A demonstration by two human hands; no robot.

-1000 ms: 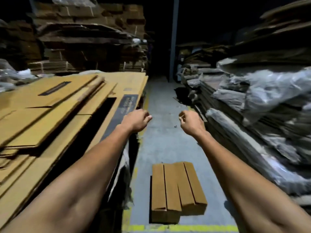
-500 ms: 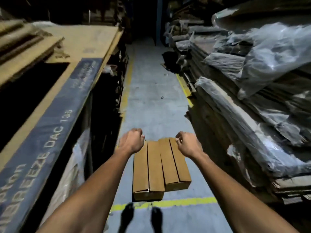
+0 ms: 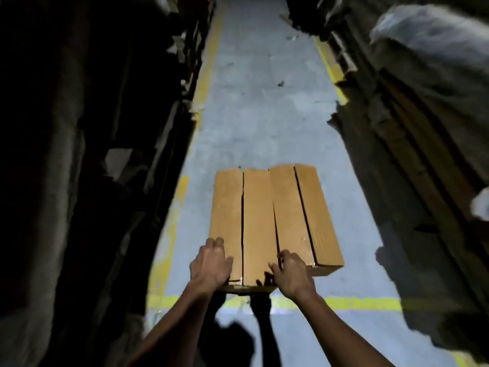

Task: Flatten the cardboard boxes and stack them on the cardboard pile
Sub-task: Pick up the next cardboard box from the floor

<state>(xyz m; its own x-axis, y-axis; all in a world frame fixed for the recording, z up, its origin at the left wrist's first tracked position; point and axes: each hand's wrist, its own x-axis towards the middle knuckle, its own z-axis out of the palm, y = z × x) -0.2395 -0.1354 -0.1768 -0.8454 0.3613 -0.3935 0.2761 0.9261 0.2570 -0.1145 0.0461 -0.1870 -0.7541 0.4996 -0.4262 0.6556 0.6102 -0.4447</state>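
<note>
Two long brown cardboard boxes lie side by side on the grey aisle floor, top flaps closed with a dark slit down each. My left hand [image 3: 210,263] holds the near left corner of the left box [image 3: 255,221], fingers at its left edge and thumb on top. At that box's near right corner is my right hand [image 3: 291,274], with its thumb on the top flap and its fingers dipping into the gap beside the right box [image 3: 309,213]. The cardboard pile's top is out of view.
Tall dark stacks of flattened cardboard [image 3: 79,154] wall the aisle on the left. Further stacks under plastic wrap [image 3: 423,88] stand on the right. A yellow floor line [image 3: 344,303] crosses just in front of the boxes. The concrete aisle [image 3: 264,102] runs on ahead.
My view has dropped from the pile's top down to the floor. Both hands, held as empty fists in the air before, have come down onto the near end of the left box.
</note>
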